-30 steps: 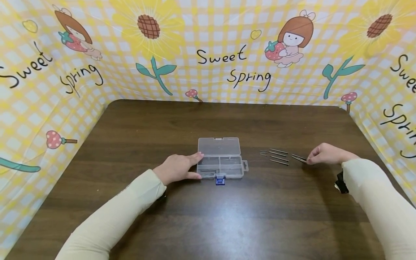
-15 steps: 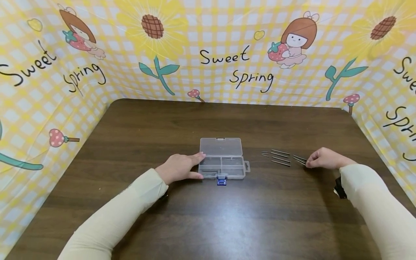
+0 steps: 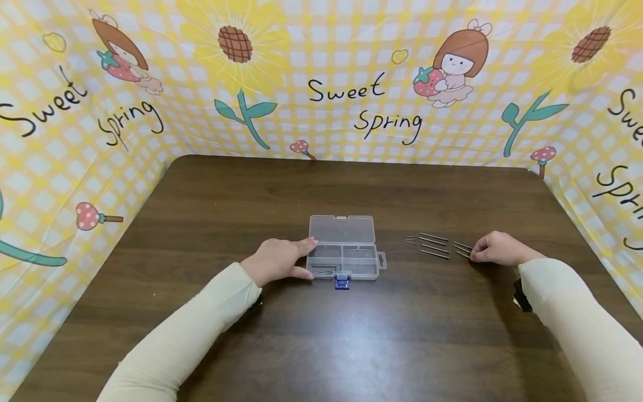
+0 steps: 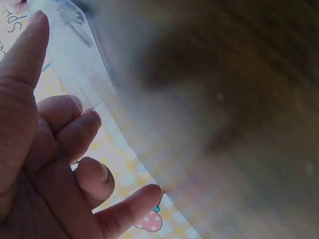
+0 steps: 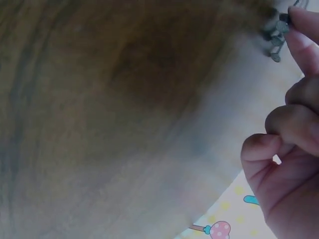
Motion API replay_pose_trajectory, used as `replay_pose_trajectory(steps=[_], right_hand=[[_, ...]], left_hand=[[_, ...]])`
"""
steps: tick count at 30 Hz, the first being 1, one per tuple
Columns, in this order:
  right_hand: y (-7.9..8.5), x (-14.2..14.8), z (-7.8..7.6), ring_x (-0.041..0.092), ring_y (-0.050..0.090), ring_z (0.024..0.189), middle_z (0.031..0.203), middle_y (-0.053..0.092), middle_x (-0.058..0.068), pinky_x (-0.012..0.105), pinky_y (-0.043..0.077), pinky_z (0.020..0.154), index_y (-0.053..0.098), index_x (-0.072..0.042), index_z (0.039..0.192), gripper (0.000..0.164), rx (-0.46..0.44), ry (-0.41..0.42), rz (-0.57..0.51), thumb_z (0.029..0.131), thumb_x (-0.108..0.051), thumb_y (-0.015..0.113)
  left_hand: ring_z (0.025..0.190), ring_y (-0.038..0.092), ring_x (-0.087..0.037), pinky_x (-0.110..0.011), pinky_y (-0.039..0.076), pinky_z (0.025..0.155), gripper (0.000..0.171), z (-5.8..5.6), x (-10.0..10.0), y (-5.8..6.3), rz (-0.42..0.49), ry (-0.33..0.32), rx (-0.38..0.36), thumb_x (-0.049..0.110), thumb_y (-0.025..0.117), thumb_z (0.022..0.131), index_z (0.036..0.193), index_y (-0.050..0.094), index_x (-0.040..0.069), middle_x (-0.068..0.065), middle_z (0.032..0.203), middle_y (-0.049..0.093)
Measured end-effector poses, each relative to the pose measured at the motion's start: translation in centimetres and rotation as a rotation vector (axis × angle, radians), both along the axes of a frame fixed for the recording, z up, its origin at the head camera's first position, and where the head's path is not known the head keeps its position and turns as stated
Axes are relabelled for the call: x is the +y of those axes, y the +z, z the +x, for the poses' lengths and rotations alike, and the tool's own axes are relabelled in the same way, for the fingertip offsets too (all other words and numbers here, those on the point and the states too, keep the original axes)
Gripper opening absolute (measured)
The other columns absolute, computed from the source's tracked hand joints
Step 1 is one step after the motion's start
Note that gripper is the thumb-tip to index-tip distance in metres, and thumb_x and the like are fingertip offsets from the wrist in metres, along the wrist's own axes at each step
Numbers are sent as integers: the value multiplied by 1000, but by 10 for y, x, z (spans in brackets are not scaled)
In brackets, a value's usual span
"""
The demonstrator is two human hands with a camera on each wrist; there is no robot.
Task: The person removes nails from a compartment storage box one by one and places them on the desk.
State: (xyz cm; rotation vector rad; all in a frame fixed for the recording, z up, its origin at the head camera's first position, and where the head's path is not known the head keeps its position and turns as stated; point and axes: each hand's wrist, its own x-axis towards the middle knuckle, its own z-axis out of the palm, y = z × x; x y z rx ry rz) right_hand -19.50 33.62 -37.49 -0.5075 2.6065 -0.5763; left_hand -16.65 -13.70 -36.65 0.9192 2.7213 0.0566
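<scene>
And here's the dark table (image 3: 251, 195), pale glare (image 3: 356, 335) up front, yellow-checked cloth (image 3: 346, 33) walling three sides, big sunflowers (image 3: 235, 44) printed across!

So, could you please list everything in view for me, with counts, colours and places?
Box: one, clear, mid-table, lid open
Blue latch: one, blue, box's near edge
Nails in the box: several, silvery, near-left compartment
Loose nails: several, silvery, right of the box
Table: one, dark brown, beneath the box
Patterned cloth: mainly yellow and white, around the table's back and sides
Sleeves: two, cream, both arms
Left hand: one, touching box's left side
Right hand: one, pinching at the rightmost loose nails
</scene>
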Motion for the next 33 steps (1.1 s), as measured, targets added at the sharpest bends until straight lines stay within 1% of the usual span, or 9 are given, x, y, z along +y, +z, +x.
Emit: replay_pose_trajectory(steps=[2, 6, 7, 13, 18, 21, 24, 27, 33], right_hand=[[-1, -1, 0, 11, 47, 69, 77, 67, 0, 31, 42, 65, 72, -3, 81, 15, 12, -2, 10, 87, -15, 67], [-2, 0, 1, 11, 45, 68, 75, 65, -1, 31, 41, 65, 71, -3, 80, 14, 35, 4, 15, 87, -14, 67], [-3, 0, 1, 11, 45, 67, 74, 64, -2, 31, 41, 64, 71, -4, 79, 14, 41, 6, 15, 87, -14, 67], [-5, -1, 2, 9, 44, 65, 71, 59, -5, 29, 39, 63, 69, -7, 75, 14, 61, 9, 15, 85, -16, 69], [0, -1, 1, 8, 50, 68, 76, 67, -3, 30, 43, 65, 72, -5, 80, 14, 64, 10, 11, 87, -16, 68], [5, -8, -4, 8, 54, 71, 79, 69, -1, 31, 46, 66, 74, -2, 86, 16, 66, 16, -13, 89, -16, 66], [11, -20, -9, 10, 58, 73, 81, 70, 0, 33, 48, 68, 74, 0, 89, 19, 65, 22, -52, 90, -17, 65], [15, -38, -13, 14, 62, 78, 85, 71, 3, 37, 49, 73, 73, 0, 92, 20, 65, 31, -80, 91, -17, 65], [18, -94, -21, 24, 64, 92, 95, 71, 9, 42, 48, 80, 72, -1, 96, 17, 77, 83, -140, 89, -15, 66]], left_hand=[[118, 56, -23, -37, 51, 76, 81, 0, 0, 0, 4, 5, -2, 50, 67, 81, 146, 42, 9, -6, 148, 40], [122, 54, -25, -40, 50, 83, 81, 0, 0, -1, 21, 18, -24, 49, 67, 82, 146, 40, 9, -6, 149, 38], [122, 53, -25, -40, 49, 84, 81, 0, 0, -1, 22, 21, -28, 49, 67, 82, 147, 39, 9, -6, 149, 37], [120, 54, -26, -40, 51, 82, 80, 1, -1, -1, 22, -8, -3, 49, 66, 83, 145, 42, 5, -9, 148, 40], [121, 54, -26, -40, 50, 85, 79, 2, -2, 0, 37, -17, 2, 48, 67, 83, 145, 42, 6, -9, 147, 41], [121, 54, -25, -40, 49, 85, 79, 2, -3, 0, 35, -15, 2, 48, 66, 83, 145, 42, 6, -9, 147, 41], [120, 55, -25, -39, 50, 83, 79, 2, -3, -1, 33, -16, 14, 49, 67, 82, 145, 43, 6, -9, 147, 41], [118, 56, -25, -39, 51, 80, 80, 2, -1, -1, 33, -20, 23, 49, 67, 82, 144, 43, 5, -9, 147, 41], [118, 57, -25, -40, 51, 81, 80, 2, 0, -3, 27, -12, 22, 50, 66, 82, 144, 43, 6, -9, 147, 41]])
